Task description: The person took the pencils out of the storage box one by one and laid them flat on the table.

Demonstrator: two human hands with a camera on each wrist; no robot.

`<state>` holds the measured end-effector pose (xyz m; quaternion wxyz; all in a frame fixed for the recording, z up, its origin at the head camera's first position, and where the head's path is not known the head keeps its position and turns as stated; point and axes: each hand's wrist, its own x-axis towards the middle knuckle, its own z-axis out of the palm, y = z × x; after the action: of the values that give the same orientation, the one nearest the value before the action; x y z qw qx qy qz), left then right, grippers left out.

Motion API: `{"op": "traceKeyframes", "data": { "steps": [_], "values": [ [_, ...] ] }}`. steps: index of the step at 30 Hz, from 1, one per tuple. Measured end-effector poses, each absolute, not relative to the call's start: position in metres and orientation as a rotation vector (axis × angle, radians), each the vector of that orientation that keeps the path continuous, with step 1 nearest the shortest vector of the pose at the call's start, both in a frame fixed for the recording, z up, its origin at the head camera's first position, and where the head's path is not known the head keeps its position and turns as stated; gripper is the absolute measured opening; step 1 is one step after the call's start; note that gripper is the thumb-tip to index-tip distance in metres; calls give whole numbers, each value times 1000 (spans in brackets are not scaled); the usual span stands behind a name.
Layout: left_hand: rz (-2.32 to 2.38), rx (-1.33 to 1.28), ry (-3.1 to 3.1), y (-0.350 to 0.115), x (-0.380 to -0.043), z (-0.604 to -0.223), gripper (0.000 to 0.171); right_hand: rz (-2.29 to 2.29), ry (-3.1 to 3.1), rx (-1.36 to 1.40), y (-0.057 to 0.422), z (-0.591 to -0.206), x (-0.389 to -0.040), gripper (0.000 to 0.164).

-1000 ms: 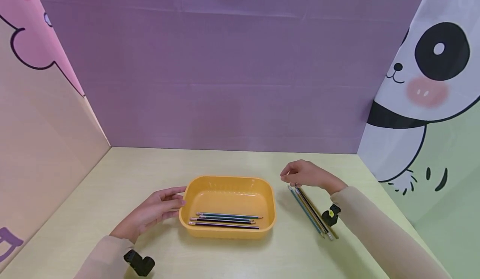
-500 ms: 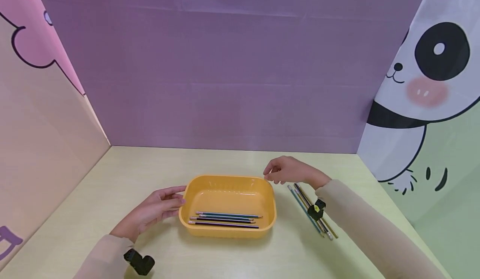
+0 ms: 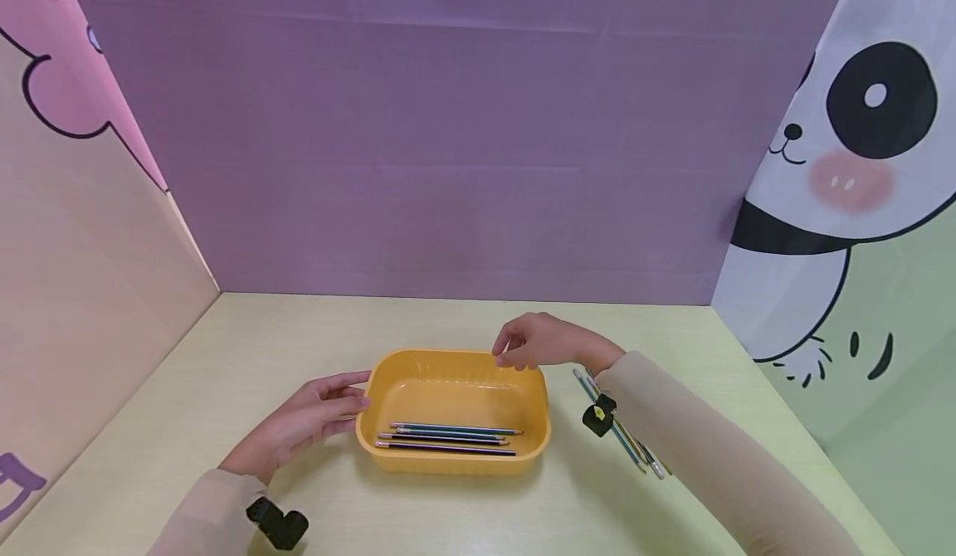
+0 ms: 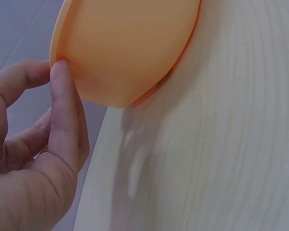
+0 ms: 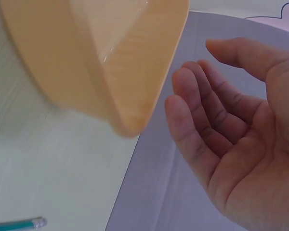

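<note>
A yellow plastic tray [image 3: 451, 465] stands on the table, with several dark and teal pencils [image 3: 448, 437] lying side by side near its front wall. My left hand [image 3: 309, 415] pinches the tray's left rim between thumb and fingers; the left wrist view shows the fingertips at the edge. Over the tray's back right corner hovers my right hand [image 3: 548, 342], fingers loosely bent. Nothing is in that hand [image 5: 231, 120] in the right wrist view. More pencils [image 3: 627, 444] lie on the table to the right of the tray, partly hidden by the right wrist and sleeve.
The pale wooden table [image 3: 299, 332] meets a purple back wall [image 3: 463, 166]. Side panels carry a printed panda [image 3: 821, 182] at right and a pink cartoon figure [image 3: 75, 83] at left. Each wrist wears a small black camera [image 3: 278, 523].
My right hand has moved left from above the loose pencils to the tray's back right corner. The left hand, the tray and the pencils inside look unmoved.
</note>
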<state>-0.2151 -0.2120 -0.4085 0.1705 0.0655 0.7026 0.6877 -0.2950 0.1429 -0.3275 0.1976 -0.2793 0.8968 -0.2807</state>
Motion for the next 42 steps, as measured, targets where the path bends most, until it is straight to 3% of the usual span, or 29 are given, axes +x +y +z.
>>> {"op": "traceKeyframes", "data": {
  "steps": [26, 42],
  "values": [
    [1966, 211, 1980, -213, -217, -411, 69, -672, 2384, -930, 86, -339, -299, 16],
    [1959, 201, 1980, -214, -218, -412, 70, -614, 2319, -922, 58, -358, -295, 9]
  ]
}}
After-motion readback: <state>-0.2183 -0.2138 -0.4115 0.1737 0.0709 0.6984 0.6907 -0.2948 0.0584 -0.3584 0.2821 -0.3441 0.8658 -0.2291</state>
